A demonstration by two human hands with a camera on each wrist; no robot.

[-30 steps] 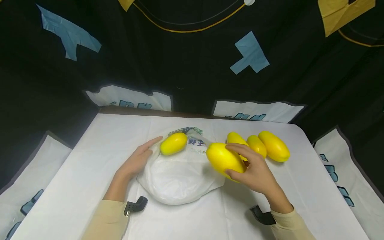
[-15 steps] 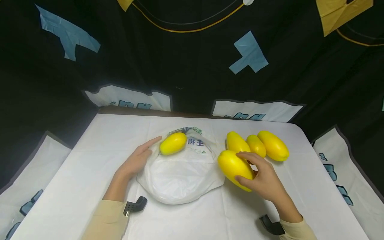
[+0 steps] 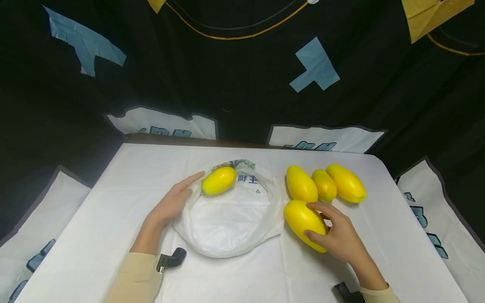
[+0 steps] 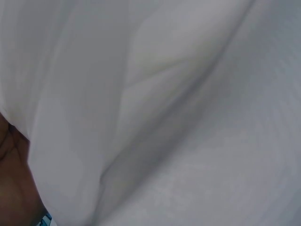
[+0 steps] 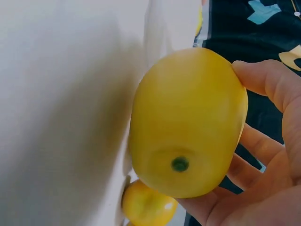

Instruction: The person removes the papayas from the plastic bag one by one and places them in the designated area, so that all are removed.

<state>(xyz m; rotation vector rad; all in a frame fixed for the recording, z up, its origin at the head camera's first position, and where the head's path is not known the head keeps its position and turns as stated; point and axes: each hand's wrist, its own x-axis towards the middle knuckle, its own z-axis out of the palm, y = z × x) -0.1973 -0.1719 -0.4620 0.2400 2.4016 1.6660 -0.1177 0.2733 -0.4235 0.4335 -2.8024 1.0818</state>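
Note:
A white plastic bag (image 3: 231, 227) lies mouth up on the table, with a smooth yellow mango (image 3: 219, 181) at its far left rim. My left hand (image 3: 170, 206) holds the bag's left rim, index finger stretched along it. White plastic fills most of the left wrist view and hides the fingers. To the right of the bag, my right hand (image 3: 339, 233) grips a larger yellow mango (image 3: 305, 225) between thumb and fingers. Its green stem spot shows in the right wrist view, where the held mango (image 5: 188, 122) hides some fingertips.
Behind the right hand lie three more yellow mangoes: a left one (image 3: 301, 184), a small middle one (image 3: 324, 185) and a right one (image 3: 346, 183). The white-covered table (image 3: 125, 185) ends at a dark curtain (image 3: 235, 84) with patches.
My right hand has carried the large mango from over the bag's right side rightward and toward me, down beside the bag. The left hand and the bag's mango have stayed put.

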